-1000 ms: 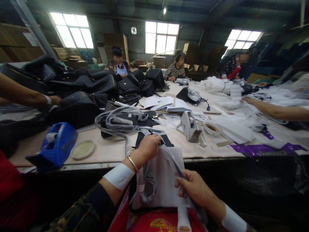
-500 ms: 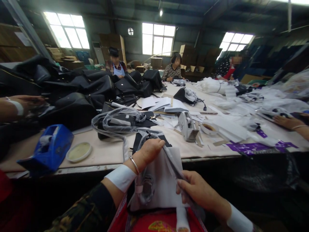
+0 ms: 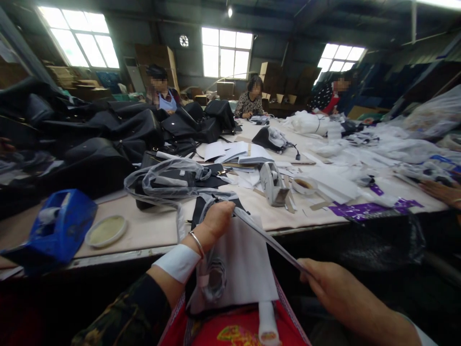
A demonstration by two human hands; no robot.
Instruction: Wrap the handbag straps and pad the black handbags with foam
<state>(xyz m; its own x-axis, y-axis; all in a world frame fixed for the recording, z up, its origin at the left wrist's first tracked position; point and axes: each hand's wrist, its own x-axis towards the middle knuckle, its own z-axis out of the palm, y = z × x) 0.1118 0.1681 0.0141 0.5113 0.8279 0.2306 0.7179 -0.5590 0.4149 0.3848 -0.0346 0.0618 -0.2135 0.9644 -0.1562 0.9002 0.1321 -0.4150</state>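
In front of me a black bag leans against the table edge, its face covered by a white foam sheet. My left hand is closed around a plastic-wrapped strap near the bag's top. From there the strap runs down to the right, taut, into my right hand, whose fingers are pinched on it. A coiled, wrapped length hangs on the left of the sheet. Below the sheet a white rolled piece sticks out over red cloth.
On the table stand a blue tape dispenser, a round lid, a grey tape dispenser and a tape roll. Black bags are heaped left; plastic wrapping lies right. Several people work around the table.
My right hand has moved right, away from the bag, and drawn the strap out straight. My left hand keeps its hold. The view has shifted slightly right.
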